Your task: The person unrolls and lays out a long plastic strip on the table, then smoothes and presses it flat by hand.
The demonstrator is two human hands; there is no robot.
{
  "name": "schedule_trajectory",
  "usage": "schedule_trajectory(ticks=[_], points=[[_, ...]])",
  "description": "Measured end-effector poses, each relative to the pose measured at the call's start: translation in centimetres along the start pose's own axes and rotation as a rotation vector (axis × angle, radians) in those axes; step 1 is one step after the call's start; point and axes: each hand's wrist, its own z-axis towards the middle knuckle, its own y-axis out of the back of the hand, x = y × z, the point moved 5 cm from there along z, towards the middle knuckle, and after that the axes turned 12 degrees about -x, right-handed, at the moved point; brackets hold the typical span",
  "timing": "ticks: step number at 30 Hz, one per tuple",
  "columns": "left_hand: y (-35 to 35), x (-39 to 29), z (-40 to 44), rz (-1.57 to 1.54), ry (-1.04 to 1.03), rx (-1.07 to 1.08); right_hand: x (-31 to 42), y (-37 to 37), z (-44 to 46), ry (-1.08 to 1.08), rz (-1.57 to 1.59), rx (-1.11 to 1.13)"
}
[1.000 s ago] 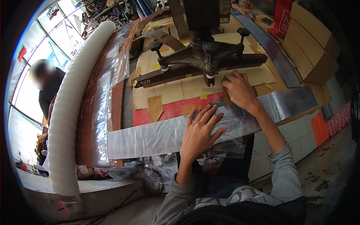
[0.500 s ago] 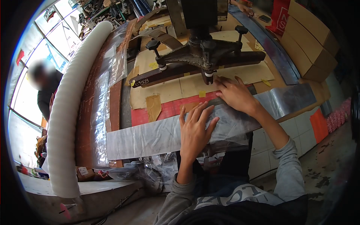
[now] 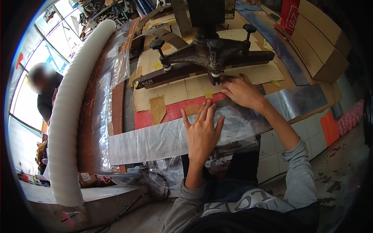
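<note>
At far left, beside the window, a dark-clothed person (image 3: 49, 93) is partly hidden by a long white roll (image 3: 69, 124), which is stood along the table's left side. Next to it, a brown sheet (image 3: 87, 132) is partly covered by clear plastic. From there rightward, a wrinkled translucent film strip (image 3: 147, 143) is stretched along the near edge of the table, its surface crossed by creases. Beyond it, a red strip (image 3: 175, 112) is overlapped by a tan paper piece (image 3: 157, 110).

Left hand (image 3: 202, 135): laid palm down on the film strip, fingers extended, thumb held apart; nothing is grasped.

Above the pale board (image 3: 171, 95), a dark metal bar (image 3: 248, 62) is carried by a black press head (image 3: 194, 54). Right hand (image 3: 244, 92): placed just beside the press head's lower fork, fingers bent over the board; whether anything is pinched cannot be told, the fingertips being partly hidden.

Farther right, a shiny grey sheet (image 3: 299, 101) is seen along the near edge, past the right forearm. Behind it, a bluish strip (image 3: 281, 56) is laid along the table, flanked by cardboard boxes (image 3: 322, 46). Lower down, an orange sheet (image 3: 329, 130) is hung beside a pink bundle (image 3: 351, 117).
</note>
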Motion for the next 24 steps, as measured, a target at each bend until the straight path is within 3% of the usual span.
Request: schedule_trajectory(ticks=[6,12,24], points=[[-0.2,-0.1,0.2,0.060,-0.034,-0.020,0.7,0.4,-0.5,-0.051,-0.007,-0.088],[-0.3,-0.1,0.4,0.103,-0.060,-0.013,0.3,-0.2,-0.3,-0.060,-0.022,-0.027],[-0.8,0.2,0.9,0.111,-0.024,0.025,-0.4,-1.1,0.1,0.000,0.042,-0.189]])
